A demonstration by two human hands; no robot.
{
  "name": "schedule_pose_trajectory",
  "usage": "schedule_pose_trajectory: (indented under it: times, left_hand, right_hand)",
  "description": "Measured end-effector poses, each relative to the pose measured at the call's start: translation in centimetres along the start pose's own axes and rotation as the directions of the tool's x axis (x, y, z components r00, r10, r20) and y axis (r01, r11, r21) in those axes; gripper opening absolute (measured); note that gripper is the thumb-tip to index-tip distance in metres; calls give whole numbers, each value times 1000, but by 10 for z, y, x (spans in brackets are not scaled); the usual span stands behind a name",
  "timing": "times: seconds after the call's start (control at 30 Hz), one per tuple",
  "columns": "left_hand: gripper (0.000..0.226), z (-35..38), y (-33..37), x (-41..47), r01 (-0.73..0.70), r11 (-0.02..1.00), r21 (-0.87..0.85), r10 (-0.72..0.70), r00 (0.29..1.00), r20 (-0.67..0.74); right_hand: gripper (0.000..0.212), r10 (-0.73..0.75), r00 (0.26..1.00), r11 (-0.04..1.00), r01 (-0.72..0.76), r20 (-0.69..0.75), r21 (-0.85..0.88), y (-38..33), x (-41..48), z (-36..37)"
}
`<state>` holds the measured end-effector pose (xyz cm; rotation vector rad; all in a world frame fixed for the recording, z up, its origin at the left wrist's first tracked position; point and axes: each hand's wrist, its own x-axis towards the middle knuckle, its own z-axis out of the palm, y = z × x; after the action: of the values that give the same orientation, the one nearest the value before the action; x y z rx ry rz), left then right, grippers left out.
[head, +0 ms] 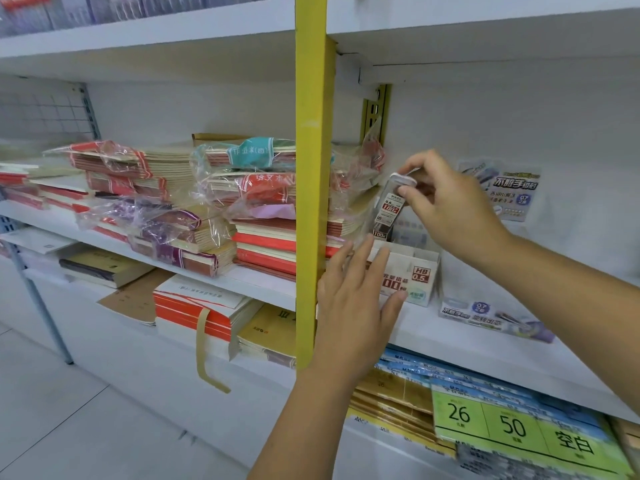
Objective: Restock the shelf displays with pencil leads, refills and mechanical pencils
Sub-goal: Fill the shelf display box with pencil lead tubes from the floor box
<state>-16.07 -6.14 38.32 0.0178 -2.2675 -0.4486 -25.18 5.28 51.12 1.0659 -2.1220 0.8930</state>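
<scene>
My right hand (pixel 446 206) pinches a slim pencil-lead case (pixel 389 207) by its white cap, holding it upright just above a white HB 0.5 display box (pixel 420 271) on the middle shelf. The case carries a red and white 0.5 label. My left hand (pixel 353 306) is spread with straight fingers against the front left of that display box. A second display box (pixel 498 317) of 0.7 leads, printed blue and purple, stands to the right, with its header card (pixel 509 188) against the back wall.
A yellow upright post (pixel 310 181) splits the shelving just left of my hands. Plastic-wrapped stacks of red and purple exercise books (pixel 214 216) fill the shelf to the left. Below lie packs of paper with green 26 and 50 labels (pixel 512 427). The white shelf edge (pixel 485 344) runs under the boxes.
</scene>
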Motion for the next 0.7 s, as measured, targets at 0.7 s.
schedule_pose_trajectory:
  times: [0.7]
  left_hand:
    - [48,7,-4,-1,27,999,24,-27,1000,7]
  right_hand:
    - [16,-19,1000,997,20,17,-77,21,22,16]
